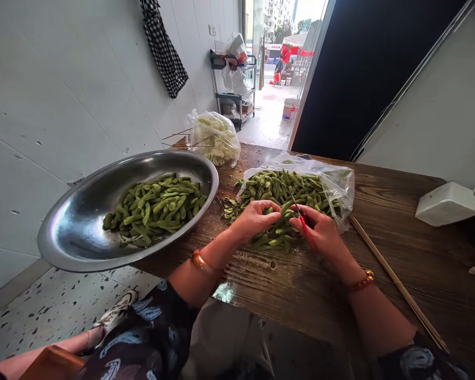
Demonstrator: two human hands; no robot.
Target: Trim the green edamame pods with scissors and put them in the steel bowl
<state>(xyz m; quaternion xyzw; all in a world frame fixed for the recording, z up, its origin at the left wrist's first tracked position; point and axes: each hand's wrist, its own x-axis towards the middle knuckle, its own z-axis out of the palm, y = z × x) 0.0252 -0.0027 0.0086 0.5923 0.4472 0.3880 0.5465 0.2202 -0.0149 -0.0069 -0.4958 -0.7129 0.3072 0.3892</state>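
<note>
Head view. In left grip [256,217]: pinches a green pod [286,207] between thumb and forefinger, at close range to right grip [321,230]. In right grip: closes thumb and fingers on red-handled scissors [309,237], with blades directed up and leftward, beside the pinched pod. Cannot tell from this angle whether blades are parted or closed.

Directly beneath and beyond both grips: loose pod heap [261,184] on dark wooden surface [415,243], partly inside clear plastic bag [342,182] with mouth toward the grips. Just left of left grip: small green scraps [230,212] on bare wood.

Farther left of left grip: wide metal basin [69,227], reaching past the edge of the surface, with basin pods [158,206] gathered toward the side nearer left grip. Beyond left grip, behind the basin: tied-looking plastic bag of pale vegetables [217,140], next to thin dark sticks [174,141].

Right of right grip: long wooden sticks [398,287], laid diagonally from beside the pod bag toward the near side. Farther right, well apart from right grip: white container [445,203].
</note>
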